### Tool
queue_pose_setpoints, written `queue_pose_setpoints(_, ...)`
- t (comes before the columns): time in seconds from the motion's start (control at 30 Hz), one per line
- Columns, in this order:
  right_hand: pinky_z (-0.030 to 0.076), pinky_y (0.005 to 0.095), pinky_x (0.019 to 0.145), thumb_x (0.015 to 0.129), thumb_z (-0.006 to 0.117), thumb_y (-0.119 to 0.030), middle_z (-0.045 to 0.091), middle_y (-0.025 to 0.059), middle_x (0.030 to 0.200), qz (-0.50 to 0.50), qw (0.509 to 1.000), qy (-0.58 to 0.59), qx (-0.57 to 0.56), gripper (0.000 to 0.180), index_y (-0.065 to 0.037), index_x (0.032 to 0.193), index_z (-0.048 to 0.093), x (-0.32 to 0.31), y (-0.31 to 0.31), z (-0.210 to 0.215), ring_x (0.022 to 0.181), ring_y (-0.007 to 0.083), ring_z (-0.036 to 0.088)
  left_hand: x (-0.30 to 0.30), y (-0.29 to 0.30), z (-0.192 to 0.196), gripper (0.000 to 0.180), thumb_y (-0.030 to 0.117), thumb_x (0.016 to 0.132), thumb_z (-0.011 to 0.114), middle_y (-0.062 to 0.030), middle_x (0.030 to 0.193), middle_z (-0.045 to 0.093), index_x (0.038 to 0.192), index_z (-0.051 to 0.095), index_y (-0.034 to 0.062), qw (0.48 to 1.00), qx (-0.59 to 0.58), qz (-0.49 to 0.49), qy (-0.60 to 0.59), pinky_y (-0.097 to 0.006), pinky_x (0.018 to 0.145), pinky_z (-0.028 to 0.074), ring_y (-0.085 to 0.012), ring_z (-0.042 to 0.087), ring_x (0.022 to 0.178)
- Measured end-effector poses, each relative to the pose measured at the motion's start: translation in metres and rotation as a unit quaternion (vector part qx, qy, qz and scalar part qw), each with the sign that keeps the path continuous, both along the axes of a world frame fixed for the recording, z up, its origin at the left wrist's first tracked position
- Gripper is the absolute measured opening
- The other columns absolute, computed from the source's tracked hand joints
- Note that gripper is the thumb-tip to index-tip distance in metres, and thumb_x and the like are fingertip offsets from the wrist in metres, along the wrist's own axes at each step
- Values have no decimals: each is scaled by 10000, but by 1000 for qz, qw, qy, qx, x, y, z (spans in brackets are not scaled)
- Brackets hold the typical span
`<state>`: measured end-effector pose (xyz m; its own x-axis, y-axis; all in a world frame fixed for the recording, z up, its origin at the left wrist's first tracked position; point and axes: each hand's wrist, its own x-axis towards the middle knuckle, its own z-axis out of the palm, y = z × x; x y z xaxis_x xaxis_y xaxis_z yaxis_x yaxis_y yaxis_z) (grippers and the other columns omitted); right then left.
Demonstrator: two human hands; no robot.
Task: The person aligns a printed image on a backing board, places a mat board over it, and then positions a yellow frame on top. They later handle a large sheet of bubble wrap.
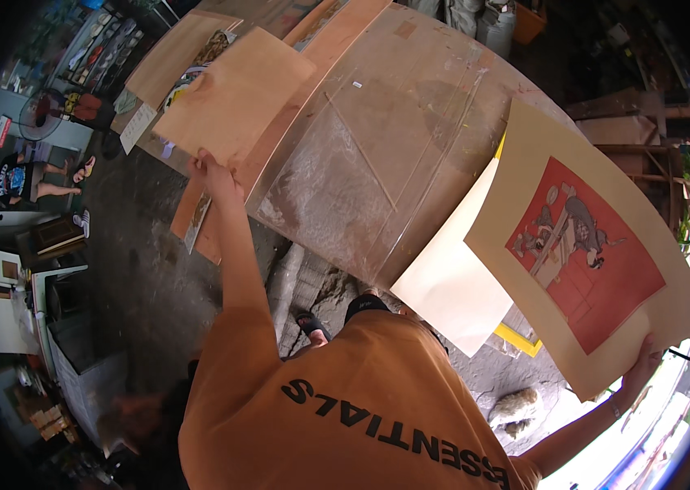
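My left hand point(218, 178) pinches the near edge of a thin, light brown board point(235, 94), which lies tilted over other boards at the table's left side. Far to the right, my right hand point(641, 367) grips the lower edge of a large cream sheet point(492, 208). A red picture with grey figures point(586, 253) is printed in the middle of that sheet. Beneath it a blank pale sheet point(455, 282) hangs over the table's right edge. My right fingers are partly hidden behind the printed sheet.
The worn brown tabletop point(345, 171) fills the middle. Long wooden strips point(280, 131) lie along its left side. A yellow bar point(518, 340) shows below the pale sheet. A fan point(40, 114), a seated person point(18, 178) and frames point(55, 234) are off to the left.
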<state>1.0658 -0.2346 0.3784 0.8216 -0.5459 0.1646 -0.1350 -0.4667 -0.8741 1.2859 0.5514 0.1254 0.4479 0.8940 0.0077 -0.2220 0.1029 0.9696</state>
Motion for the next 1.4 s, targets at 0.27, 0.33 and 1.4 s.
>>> queue_pose_setpoints(0.27, 534, 265, 743, 959, 645, -362, 663, 95, 1045, 11, 998, 29, -56, 473, 48, 1183, 568, -3, -26, 18, 885, 147, 651, -83, -115, -44, 299, 152, 1024, 474, -155, 1229, 520, 1240, 413, -45, 982, -170, -85, 0, -385, 946, 485, -252, 550, 1104)
queue_pose_setpoints(0.33, 515, 300, 834, 962, 641, -348, 651, 112, 1118, -20, 989, 58, -135, 506, 50, 1257, 538, 4, -26, 30, 973, 175, 631, -94, -139, -77, 302, 160, 1018, 492, -157, 1224, 516, 1228, 417, -43, 973, -213, -70, 61, -389, 947, 484, -251, 545, 1101)
queue_pose_setpoints(1.4, 495, 444, 885, 923, 647, -215, 615, 229, 1143, 15, 973, 138, -185, 408, 7, 1240, 520, 83, 46, -364, 1067, 367, 601, -151, -380, -85, 689, 318, 884, 717, -230, 1351, 451, 1357, 381, -54, 756, 368, -471, 266, -461, 1039, 391, -366, 466, 1226)
